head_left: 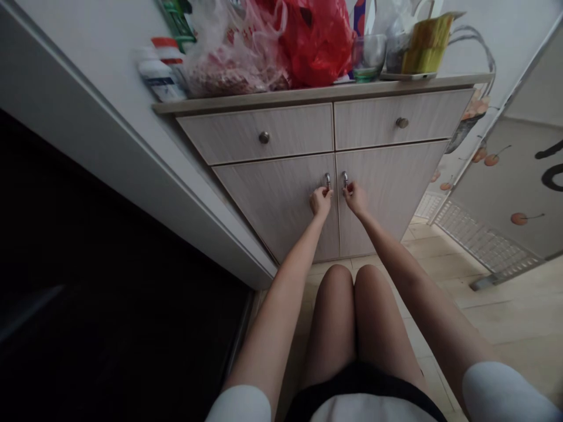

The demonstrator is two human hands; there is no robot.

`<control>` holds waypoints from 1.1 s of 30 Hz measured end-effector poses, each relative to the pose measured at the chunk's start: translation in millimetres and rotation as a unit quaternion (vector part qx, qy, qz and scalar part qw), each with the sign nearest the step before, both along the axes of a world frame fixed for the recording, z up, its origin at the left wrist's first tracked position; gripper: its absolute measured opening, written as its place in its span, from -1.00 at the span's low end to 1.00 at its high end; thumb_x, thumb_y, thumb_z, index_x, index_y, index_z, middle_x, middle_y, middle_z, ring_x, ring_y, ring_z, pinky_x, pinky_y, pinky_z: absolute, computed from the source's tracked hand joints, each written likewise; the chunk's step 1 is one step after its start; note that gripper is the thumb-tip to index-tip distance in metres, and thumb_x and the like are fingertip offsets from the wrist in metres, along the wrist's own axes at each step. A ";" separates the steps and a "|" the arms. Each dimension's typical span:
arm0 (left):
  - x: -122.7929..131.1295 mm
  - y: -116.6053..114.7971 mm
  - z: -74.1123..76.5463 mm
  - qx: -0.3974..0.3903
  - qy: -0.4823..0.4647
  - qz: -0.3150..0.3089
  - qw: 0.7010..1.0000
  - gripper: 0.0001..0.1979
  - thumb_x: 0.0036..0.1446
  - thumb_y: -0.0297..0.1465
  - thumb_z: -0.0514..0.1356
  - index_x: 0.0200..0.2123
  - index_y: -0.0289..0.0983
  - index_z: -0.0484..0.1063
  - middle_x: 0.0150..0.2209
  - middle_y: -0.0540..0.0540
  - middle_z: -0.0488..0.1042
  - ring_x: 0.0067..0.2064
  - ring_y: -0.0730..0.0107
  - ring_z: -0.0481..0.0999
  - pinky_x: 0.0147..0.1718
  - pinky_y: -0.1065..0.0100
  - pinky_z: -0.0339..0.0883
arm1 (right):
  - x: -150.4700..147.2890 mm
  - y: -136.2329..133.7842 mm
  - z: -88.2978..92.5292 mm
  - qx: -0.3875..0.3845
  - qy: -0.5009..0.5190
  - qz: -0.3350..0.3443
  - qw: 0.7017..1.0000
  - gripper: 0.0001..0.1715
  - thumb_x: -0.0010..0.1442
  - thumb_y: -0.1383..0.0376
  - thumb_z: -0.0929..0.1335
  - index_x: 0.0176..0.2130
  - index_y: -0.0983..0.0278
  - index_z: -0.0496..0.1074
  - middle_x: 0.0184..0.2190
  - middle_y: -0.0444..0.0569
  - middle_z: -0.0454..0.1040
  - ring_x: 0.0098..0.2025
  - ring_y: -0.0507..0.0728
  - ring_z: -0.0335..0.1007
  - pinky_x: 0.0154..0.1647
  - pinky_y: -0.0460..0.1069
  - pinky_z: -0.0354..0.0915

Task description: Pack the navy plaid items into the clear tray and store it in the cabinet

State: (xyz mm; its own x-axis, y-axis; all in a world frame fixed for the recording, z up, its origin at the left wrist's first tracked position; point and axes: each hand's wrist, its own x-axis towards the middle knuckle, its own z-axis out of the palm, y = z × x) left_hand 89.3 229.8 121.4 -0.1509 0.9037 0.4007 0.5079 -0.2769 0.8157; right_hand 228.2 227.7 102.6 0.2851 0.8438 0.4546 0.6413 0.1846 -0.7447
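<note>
A light wood-grain cabinet stands before me, with two lower doors that meet in the middle, both closed. On the left cabinet door [272, 199] is a metal door handle [328, 178], its lower end pinched by my left hand [321, 202]. My right hand [355, 199] grips the matching handle [345, 176] on the right cabinet door [391, 181]. Fingers of both hands are closed round the handles' lower parts, which they partly hide. Above the doors sit two closed drawers with round knobs, the left knob [264, 137] and the right knob [402, 122].
On the cabinet top [272, 98] stand white bottles [160, 79], a clear plastic bag [237, 58], a red bag [319, 44], a glass [369, 58] and a yellow container [426, 47]. A folding screen with cherry prints [505, 181] stands at right. A dark panel [109, 264] fills the left.
</note>
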 end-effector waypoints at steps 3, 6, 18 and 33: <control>-5.6 -2.4 1.6 -0.027 -0.055 -0.036 0.998 -0.89 0.09 -0.51 0.34 -0.26 -0.34 0.58 -0.29 -0.20 0.61 -0.23 0.25 0.59 -0.11 0.25 0.40 | 6.2 -5.0 4.8 0.002 0.053 0.037 0.998 -0.70 0.20 0.07 0.37 -0.24 0.26 0.42 -0.31 0.06 0.52 -0.26 0.17 0.44 -0.17 0.06 0.30; -20.7 -18.6 -0.6 -0.041 -0.100 -0.045 0.993 -0.73 0.09 -0.49 0.35 -0.10 -0.37 0.56 -0.36 -0.13 0.57 -0.30 0.33 0.57 -0.16 0.27 0.42 | 16.1 -22.5 8.4 0.004 0.154 0.071 0.986 -0.52 0.13 0.01 0.39 -0.10 0.29 0.42 -0.34 0.00 0.49 -0.33 0.13 0.41 -0.24 0.04 0.30; -60.9 -144.8 8.2 -0.110 -0.373 -0.365 0.846 -0.25 0.21 -0.08 0.23 0.41 0.09 0.03 -0.61 0.20 -0.01 -0.64 0.56 -0.08 -0.50 0.38 0.15 | 28.1 -153.8 42.1 -0.044 0.490 0.379 0.784 0.04 0.03 0.26 0.34 0.41 -0.15 -0.03 -0.62 -0.36 -0.06 -0.61 0.00 -0.15 -0.52 -0.08 -0.03; -33.4 -126.4 -17.6 -0.044 -0.383 -0.258 0.886 -0.48 0.35 -0.06 0.00 0.34 0.14 0.20 -0.53 0.11 -0.07 -0.56 0.43 -0.01 -0.31 0.25 0.23 | 12.8 -147.9 30.5 -0.027 0.492 0.360 0.793 -0.19 0.11 0.08 0.31 0.33 0.00 0.15 -0.60 -0.33 -0.18 -0.58 0.03 -0.35 -0.50 -0.03 -0.12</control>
State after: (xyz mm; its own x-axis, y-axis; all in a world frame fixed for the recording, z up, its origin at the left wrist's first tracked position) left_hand 56.0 103.4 103.8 0.0949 0.9539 0.2849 -0.3793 -0.2300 0.8963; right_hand 241.0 79.7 133.1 -0.0842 0.9593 0.2697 -0.5108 0.1908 -0.8383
